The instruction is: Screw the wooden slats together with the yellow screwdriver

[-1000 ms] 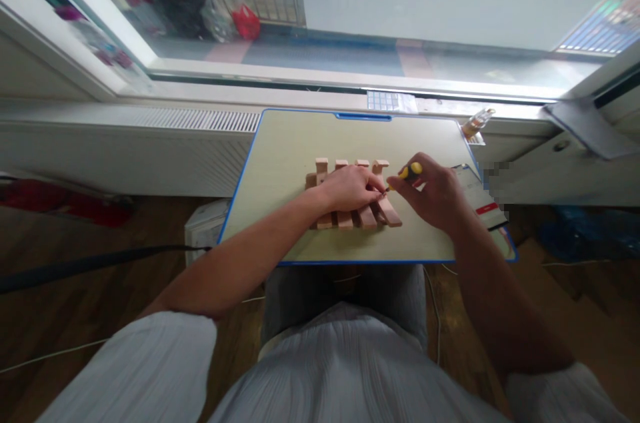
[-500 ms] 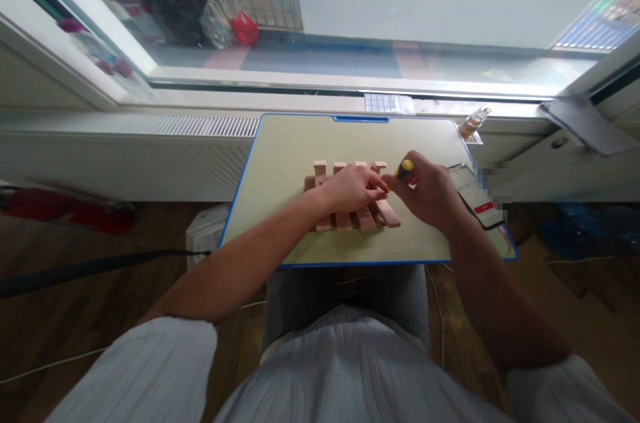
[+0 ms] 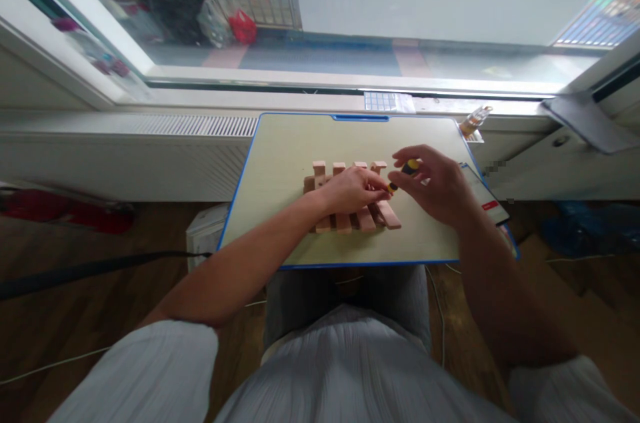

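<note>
A yellow-and-black screwdriver (image 3: 411, 167) is tilted over the right end of a small slatted assembly of light wooden pieces (image 3: 344, 222). My left hand (image 3: 350, 187) lies across the slats, its thumb and fingertips closed around the screwdriver's lower end. At the handle, my right hand (image 3: 437, 182) has its thumb against the grip and its index finger straightened away from it, so the hold looks loose. The screwdriver's tip and whatever it meets are hidden by my left fingers. Several slats run front to back over a crosspiece.
The pieces rest on a pale, blue-edged folding table (image 3: 280, 143). A phone (image 3: 484, 195) lies at its right side, partly behind my right forearm. Beyond stand a small bottle (image 3: 475, 122) and a windowsill (image 3: 210, 100). Cables (image 3: 440, 316) run along the floor.
My right hand has loosened and shifted slightly right, its index finger now stretched out. More of the screwdriver shows between the hands. The left hand has hardly moved.
</note>
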`<state>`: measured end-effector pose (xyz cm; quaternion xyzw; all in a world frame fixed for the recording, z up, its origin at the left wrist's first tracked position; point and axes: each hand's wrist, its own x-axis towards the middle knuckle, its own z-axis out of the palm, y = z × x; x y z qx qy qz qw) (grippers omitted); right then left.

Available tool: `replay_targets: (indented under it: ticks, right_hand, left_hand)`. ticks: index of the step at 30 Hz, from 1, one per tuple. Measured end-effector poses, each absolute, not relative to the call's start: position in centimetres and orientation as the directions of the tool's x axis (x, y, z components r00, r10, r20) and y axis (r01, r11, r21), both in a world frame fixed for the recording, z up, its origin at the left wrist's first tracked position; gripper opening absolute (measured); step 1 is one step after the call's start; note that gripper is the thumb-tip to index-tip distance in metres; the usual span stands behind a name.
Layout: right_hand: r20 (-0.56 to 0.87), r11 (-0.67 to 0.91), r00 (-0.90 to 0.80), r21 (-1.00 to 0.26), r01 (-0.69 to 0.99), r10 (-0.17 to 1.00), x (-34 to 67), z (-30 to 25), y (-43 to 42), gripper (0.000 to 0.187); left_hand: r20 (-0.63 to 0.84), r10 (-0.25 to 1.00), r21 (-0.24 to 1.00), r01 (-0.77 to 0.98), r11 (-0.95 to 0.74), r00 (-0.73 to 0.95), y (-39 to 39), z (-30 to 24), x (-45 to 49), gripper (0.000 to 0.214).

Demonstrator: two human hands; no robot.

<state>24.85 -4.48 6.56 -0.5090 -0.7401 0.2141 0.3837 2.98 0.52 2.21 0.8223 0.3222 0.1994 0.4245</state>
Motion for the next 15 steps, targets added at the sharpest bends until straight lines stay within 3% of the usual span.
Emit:
replay_targets:
  ticks: [7,15]
  right_hand:
    - [0.26,0.347,-0.265,-0.861,0.372,0.928,25.6,6.8,-4.9,0.037]
    - [0.397,0.438,-0.206,-0.681,0.587,0.894,24.7,6.0,-4.8,0.024]
  left_hand:
    - [0.068,0.677,0.856,0.305,-0.417,0.733,0.7,2.0,2.9,0.028]
    - [0.034,0.709,0.869,0.33,-0.369,0.705,0.8,1.7,2.4,0.036]
